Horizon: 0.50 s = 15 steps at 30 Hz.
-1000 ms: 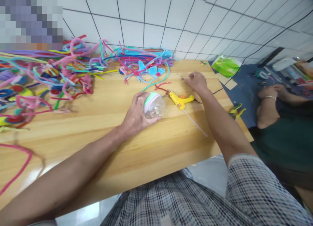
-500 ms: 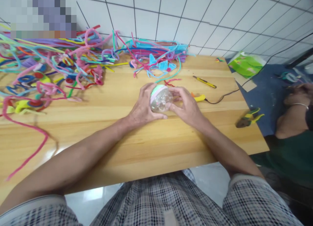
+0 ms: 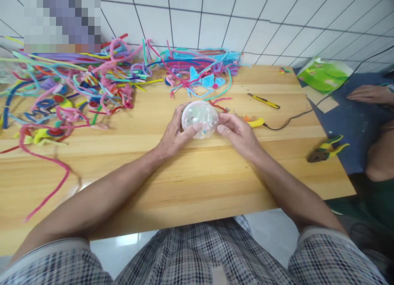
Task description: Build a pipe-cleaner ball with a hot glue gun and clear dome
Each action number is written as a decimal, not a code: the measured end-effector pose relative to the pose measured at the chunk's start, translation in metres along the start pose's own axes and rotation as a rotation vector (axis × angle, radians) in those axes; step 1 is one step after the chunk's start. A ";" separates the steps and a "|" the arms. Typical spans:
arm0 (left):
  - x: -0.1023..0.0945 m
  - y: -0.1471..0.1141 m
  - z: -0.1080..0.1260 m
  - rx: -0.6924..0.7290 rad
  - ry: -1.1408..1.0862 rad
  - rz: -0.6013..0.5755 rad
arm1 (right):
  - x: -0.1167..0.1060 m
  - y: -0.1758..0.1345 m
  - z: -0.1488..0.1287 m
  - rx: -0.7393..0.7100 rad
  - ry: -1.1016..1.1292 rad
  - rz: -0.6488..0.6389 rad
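A clear round plastic ball [image 3: 207, 114] with a pale pink rim and small coloured bits inside sits between my hands, above the wooden table. My left hand [image 3: 172, 138] is wrapped round its left side, the thumb lying over the front. Close by the ball's right edge is my right hand [image 3: 240, 136], its thumb and fingers apart; whether a fingertip touches the ball, I cannot tell. Just behind the ball lie red pipe cleaner pieces [image 3: 222, 99]. A yellow-handled tool [image 3: 256, 122] on a black cord rests beyond my right hand, its tip partly hidden.
A heap of coloured pipe cleaners [image 3: 104, 79] covers the back left of the table [image 3: 197, 186]. Toward the right lie a yellow utility knife [image 3: 264, 101] and pliers [image 3: 323, 150]. A green bag [image 3: 326, 74] and another person's hand [image 3: 369, 94] are at the far right.
The ball has been turned: its clear side now faces up and the green part is out of sight. My right fingers have drawn back from it. The other person's arm has moved.
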<state>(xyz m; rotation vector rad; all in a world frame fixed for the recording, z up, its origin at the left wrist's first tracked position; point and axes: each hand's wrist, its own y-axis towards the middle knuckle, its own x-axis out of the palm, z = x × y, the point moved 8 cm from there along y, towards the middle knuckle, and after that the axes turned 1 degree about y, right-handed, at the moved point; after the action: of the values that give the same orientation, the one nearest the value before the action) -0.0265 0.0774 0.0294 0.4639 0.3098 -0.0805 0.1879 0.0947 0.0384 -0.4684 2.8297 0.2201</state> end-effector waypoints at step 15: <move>-0.002 0.006 -0.021 -0.063 -0.026 -0.013 | 0.005 -0.009 -0.012 -0.103 -0.189 0.067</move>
<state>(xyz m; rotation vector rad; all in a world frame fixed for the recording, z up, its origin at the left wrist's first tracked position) -0.0335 0.0920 0.0150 0.3977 0.2893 -0.0892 0.1836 0.0821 0.0475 -0.3536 2.6601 0.4024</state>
